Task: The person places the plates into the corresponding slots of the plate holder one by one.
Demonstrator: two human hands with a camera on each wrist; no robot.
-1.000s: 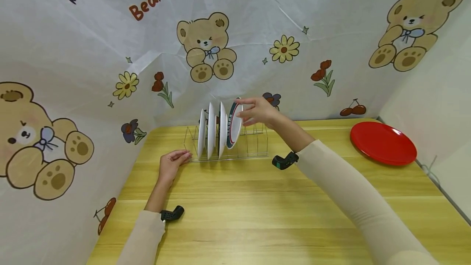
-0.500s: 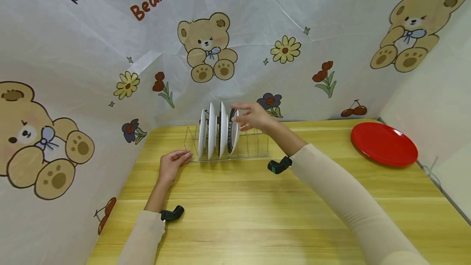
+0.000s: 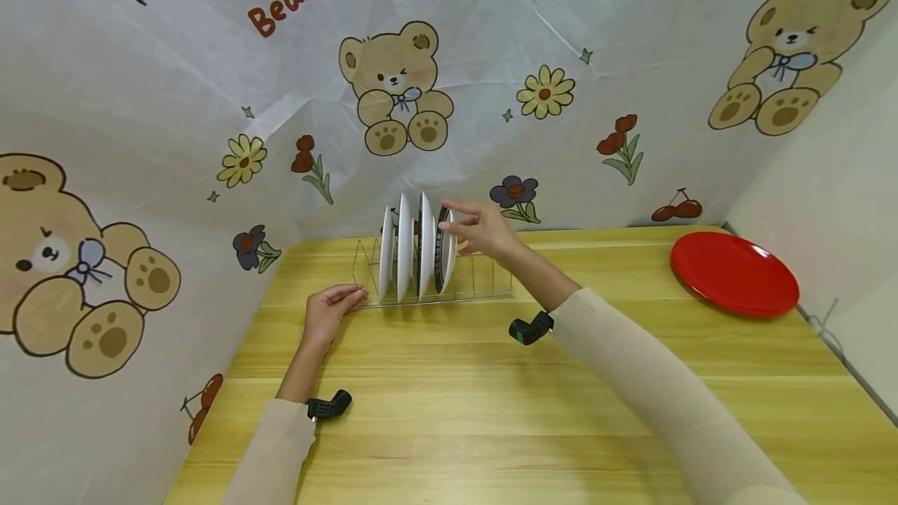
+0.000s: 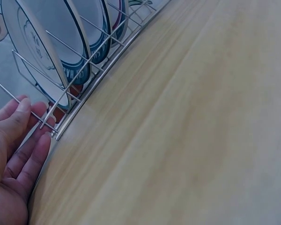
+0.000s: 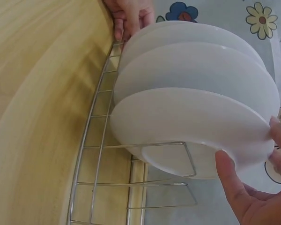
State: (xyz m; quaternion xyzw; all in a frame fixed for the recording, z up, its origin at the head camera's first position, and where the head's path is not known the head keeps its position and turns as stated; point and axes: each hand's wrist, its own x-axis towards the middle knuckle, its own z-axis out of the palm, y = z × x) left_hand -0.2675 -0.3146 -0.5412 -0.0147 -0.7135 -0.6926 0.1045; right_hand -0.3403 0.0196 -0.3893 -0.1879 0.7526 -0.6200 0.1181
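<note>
A wire dish rack (image 3: 484,299) stands on the wooden table, with several white plates upright in its left half. At the rack's left end, my left hand (image 3: 328,313) pinches the wire between thumb and fingers, as the left wrist view shows closely. My right hand (image 3: 486,232) holds the rightmost plate (image 5: 187,117) by its upper rim, the thumb on its white back and the fingers at the edge. That plate has a dark patterned band on its left-facing side and sits between the rack's wires, close to its neighbour (image 3: 425,248).
A red oval plate (image 3: 733,275) lies at the table's right back. Behind the table (image 3: 449,396) hangs a white cloth (image 3: 477,14) printed with bears and flowers. Wire dividers show to the right of the plates.
My right hand has moved left and slightly down with the rightmost plate, which has gone from tilted to nearly upright in the rack. The left hand stays at the rack's end.
</note>
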